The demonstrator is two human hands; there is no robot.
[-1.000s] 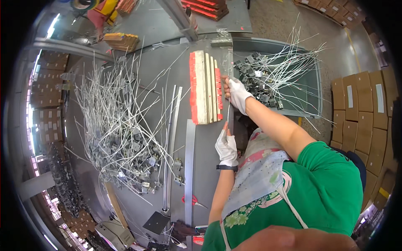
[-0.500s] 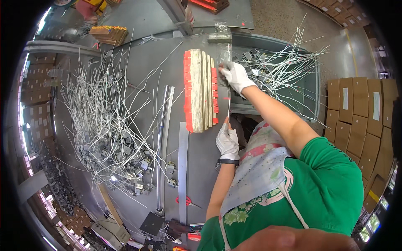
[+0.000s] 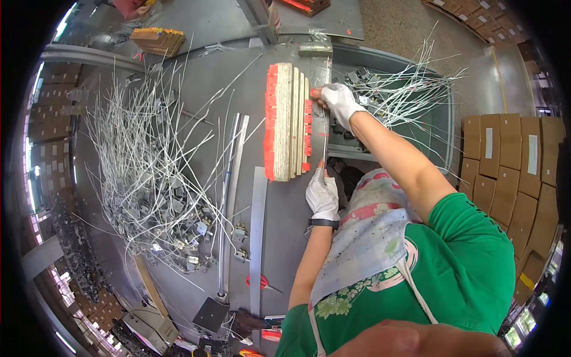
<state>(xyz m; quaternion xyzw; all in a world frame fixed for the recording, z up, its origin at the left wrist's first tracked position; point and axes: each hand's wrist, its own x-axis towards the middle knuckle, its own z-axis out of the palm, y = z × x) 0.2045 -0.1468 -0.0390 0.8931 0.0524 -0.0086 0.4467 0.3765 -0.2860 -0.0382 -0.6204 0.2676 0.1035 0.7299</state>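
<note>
At the table's edge my left hand [image 3: 322, 195], in a white glove with bare fingertips, is closed in a pinch. A thin straight wire [image 3: 324, 149] seems to run up from its fingers. Farther off, my right hand [image 3: 340, 102], gloved the same way, pinches what looks like a small red tab [image 3: 315, 93]; its exact kind is hard to see. Left of both hands lies a block of stacked cream strips [image 3: 284, 122], with red pieces along its left and right sides. The right hand is beside its far right end.
A tangle of white wires with small metal parts [image 3: 160, 178] covers the table's left. Metal bars [image 3: 257, 226] and red scissors [image 3: 262, 282] lie nearer. A grey-green bin [image 3: 446, 122] holds more wired parts on the right. Cardboard boxes [image 3: 499, 166] are stacked beyond.
My right hand has turned slightly, and a red piece now shows at its fingertips. My left hand has moved slightly away from me. The view has shifted a little.
</note>
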